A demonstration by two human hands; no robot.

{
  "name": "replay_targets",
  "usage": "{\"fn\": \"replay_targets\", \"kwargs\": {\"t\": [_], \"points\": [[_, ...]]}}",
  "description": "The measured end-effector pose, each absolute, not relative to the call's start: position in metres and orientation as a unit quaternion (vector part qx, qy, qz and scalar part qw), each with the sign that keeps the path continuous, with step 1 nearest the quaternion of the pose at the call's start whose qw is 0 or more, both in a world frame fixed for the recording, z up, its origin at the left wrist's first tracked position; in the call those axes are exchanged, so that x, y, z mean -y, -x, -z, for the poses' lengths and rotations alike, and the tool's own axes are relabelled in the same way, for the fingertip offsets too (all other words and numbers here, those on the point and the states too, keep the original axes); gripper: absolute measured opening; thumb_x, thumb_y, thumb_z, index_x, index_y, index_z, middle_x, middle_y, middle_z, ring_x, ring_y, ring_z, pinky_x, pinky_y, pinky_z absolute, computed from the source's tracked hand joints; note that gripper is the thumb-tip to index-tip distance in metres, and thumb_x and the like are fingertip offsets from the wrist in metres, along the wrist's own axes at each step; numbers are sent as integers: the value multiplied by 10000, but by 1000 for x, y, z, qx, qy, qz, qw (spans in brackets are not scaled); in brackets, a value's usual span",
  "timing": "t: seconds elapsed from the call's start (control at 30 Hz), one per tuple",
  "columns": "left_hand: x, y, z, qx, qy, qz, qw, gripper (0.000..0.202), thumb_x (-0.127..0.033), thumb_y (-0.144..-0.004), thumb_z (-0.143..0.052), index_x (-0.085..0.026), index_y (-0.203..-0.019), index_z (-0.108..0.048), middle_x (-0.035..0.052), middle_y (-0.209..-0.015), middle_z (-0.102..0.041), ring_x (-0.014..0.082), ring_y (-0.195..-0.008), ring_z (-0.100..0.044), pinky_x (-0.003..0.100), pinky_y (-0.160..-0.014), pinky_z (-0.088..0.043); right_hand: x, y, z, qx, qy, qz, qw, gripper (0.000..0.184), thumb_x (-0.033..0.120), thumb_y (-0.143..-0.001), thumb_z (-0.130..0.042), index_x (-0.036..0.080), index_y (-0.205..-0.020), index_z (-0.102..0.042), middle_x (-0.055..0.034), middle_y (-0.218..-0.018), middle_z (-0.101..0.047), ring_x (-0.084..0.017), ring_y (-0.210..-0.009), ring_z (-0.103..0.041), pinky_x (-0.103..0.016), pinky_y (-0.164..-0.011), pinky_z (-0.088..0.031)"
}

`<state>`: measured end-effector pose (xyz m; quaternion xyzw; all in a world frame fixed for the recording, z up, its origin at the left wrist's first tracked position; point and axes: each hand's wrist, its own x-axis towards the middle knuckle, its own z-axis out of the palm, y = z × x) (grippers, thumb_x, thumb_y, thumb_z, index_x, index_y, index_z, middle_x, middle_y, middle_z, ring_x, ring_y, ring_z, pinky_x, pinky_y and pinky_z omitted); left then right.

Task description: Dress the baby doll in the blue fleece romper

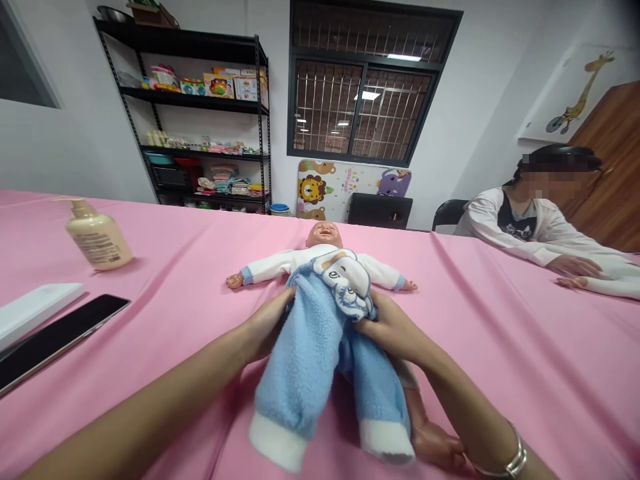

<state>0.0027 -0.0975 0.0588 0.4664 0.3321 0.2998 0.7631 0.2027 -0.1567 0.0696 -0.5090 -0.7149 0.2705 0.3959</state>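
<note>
- Flesh-toned vinyl baby doll (324,235) lying face-up mid-table on a pink cloth-covered table (525,347), long axis running straight away from the camera, head far, legs near
- Arms spread to 2 sides, in a white long-sleeved top (280,261) with blue cuffs
- Pale blue fleece trousers (305,353) bunched over the lower body, 2 white cuffs pointing toward the camera
- Left hand (267,327): fingers together, clamped on the fleece at its upper edge
- Right hand (390,327): fingers together, clamped on the fleece just below a cartoon-face patch (345,280); silver bangle (510,460) on the wrist
- Bare doll foot (437,443) just beside the right cuff
- Well apart, at the table's left: beige pump bottle (95,237), flat white box (35,313), black smartphone (55,340)
- Seated person in a white jacket (520,227) at the table's right side, forearms resting on the cloth
</note>
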Motion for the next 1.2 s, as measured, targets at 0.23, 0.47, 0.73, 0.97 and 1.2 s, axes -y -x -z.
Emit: {"fn": "replay_targets", "kwargs": {"t": [0.23, 0.47, 0.73, 0.97, 1.2], "points": [[106, -2, -47, -313, -484, -267, 772, 580, -444, -644, -711, -182, -1122, -511, 82, -1005, -626, 256, -972, -569, 375, -870, -446, 150, -184, -60, 555, 475, -400, 553, 400, 273, -673, -624, 165, -1053, -563, -67, -1120, -586, -242, -1061, -515, -376, -932, -401], [99, -10, -42, -361, -534, -309, 700, 400, -429, -728, -616, -176, -1033, -566, 73, -983, -638, 247, -983, -564, 359, -854, -459, 137, -191, -52, 339, 477, -557, 589, 398, 272, -669, -615, 148, -1042, -551, -100, -1011, -626, -277, -953, -578, -420, -869, -458], [98, -9, -39, -346, -546, -345, 681, 415, -496, -763, -572, -153, -995, -598, 88, -971, -648, 270, -970, -573, 401, -907, -420, 155, -207, -62, 668, 371, -539, 355, 728, 268, -573, -770, 210, -1227, -456, -57, -1277, -461, -246, -1195, -407, -399, -1036, -298], [93, -9, -35, -345, -641, -321, 606, 413, -525, -749, -547, -151, -905, -624, 77, -892, -661, 280, -918, -582, 371, -823, -467, 144, -189, -49, 654, 428, -330, 530, 411, 262, -680, -663, 189, -1075, -575, -59, -1121, -579, -221, -1039, -531, -370, -944, -409], [87, -5, -26, -288, -756, -309, 500, 370, -442, -802, -493, -161, -1018, -601, 55, -996, -638, 260, -933, -566, 341, -839, -465, 134, -183, -36, 682, 457, -235, 521, 426, 222, -733, -558, 168, -1154, -534, -90, -1213, -524, -235, -1140, -463, -390, -986, -364]]}}
